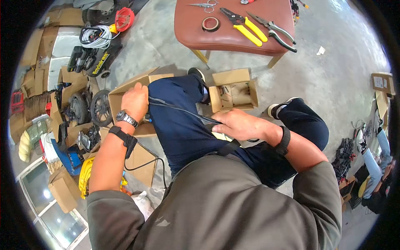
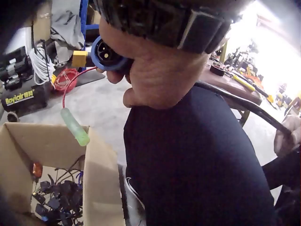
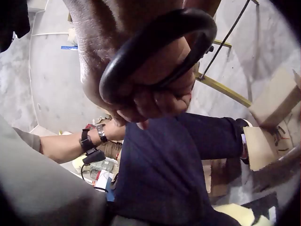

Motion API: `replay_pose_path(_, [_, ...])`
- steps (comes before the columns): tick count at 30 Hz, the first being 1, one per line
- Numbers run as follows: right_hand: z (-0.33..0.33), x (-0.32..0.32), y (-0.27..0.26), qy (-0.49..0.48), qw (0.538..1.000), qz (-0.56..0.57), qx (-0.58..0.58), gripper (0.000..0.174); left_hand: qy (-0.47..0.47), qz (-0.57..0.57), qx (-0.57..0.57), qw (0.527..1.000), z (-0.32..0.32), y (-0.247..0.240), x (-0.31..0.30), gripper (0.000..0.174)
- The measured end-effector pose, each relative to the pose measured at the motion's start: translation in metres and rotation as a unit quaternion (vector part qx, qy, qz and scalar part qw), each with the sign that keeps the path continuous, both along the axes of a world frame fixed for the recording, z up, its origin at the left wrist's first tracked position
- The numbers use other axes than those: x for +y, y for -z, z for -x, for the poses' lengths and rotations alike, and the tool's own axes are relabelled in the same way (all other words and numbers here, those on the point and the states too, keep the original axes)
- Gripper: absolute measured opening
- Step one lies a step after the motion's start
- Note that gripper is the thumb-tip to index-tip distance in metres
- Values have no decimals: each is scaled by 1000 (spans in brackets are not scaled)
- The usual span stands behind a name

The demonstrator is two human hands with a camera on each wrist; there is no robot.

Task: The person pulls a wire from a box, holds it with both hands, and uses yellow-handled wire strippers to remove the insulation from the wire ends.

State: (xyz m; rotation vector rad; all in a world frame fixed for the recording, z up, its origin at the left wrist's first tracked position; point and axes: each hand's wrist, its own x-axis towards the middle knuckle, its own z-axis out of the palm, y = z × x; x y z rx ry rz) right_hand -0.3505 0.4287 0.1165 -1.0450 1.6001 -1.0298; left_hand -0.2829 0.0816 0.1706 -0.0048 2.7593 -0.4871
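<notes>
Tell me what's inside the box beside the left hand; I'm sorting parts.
The box holds a tangle of dark connectors and wires, plus a small orange part. Whatever lies beneath the tangle is covered.

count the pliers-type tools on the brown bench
2. The yellow-handled pliers lie mid-way along the brown bench; the grey-handled pliers lie just to their right. A red item at the picture's top edge is cut off, so another may be hidden.

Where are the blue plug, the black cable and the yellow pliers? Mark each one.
blue plug (image 2: 106,54), left wrist view, on its round front face.
black cable (image 3: 141,41), right wrist view, on the loop's upper curve.
yellow pliers (image 1: 249,36), head view, on one yellow handle.
</notes>
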Motion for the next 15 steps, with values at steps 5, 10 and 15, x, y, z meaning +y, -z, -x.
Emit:
replay_pose_path(5, [-4,4,1,20,999,50,8,30,8,7,16,1000,-4,5,-5,12])
replay_pose_path(10, [-5,8,-3,17,999,41,22,27,6,17,26,1000,-8,7,-6,12])
replay_pose_path(15, [-7,16,-8,21,999,30,22,26,0,24,27,999,-12,8,-9,9])
